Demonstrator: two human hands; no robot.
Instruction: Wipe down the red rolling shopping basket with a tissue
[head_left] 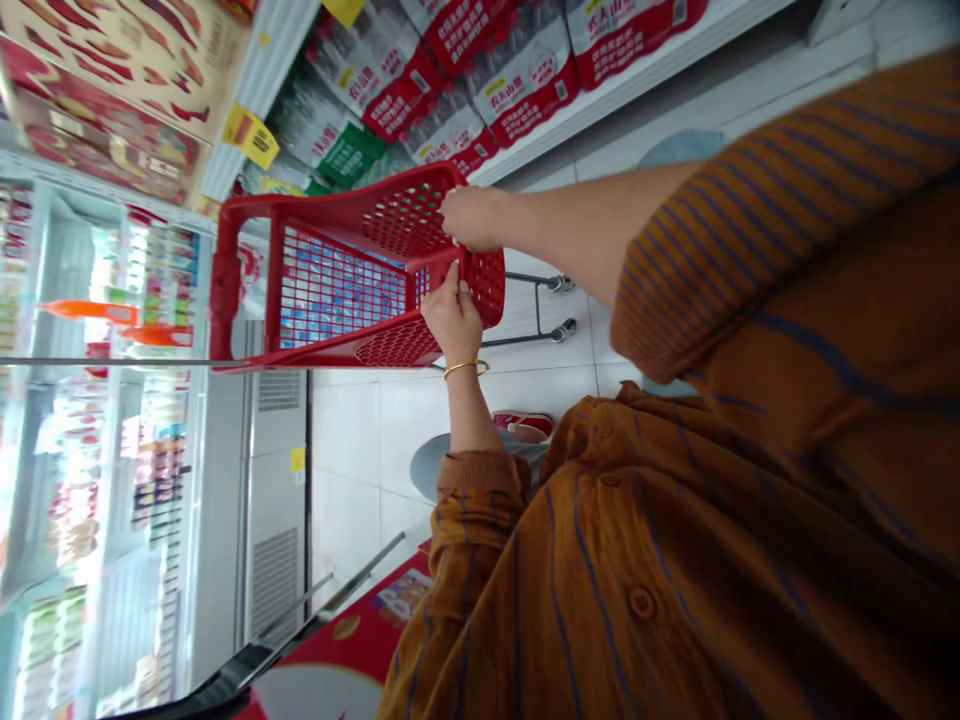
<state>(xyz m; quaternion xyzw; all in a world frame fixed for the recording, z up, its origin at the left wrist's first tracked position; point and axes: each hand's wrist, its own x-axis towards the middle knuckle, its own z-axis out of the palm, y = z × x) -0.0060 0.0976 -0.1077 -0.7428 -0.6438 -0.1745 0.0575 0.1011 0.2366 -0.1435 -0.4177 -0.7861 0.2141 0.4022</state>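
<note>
The picture is turned on its side. A red plastic shopping basket (337, 280) on a wheeled metal frame (551, 305) stands in front of me. My right hand (469, 215) is closed over the basket's near rim at its upper corner. My left hand (450, 315), with a gold bangle on the wrist, grips the same rim just below, fingers wrapped round the edge. The basket looks empty through its mesh. I wear an orange-brown striped shirt.
A shelf of shrink-wrapped water bottle packs (480, 90) with red and green labels runs along the top. A lit glass-door chiller (90, 430) full of drinks fills the left. White floor tiles (360, 440) lie between. A red display stand (337, 650) sits at the bottom.
</note>
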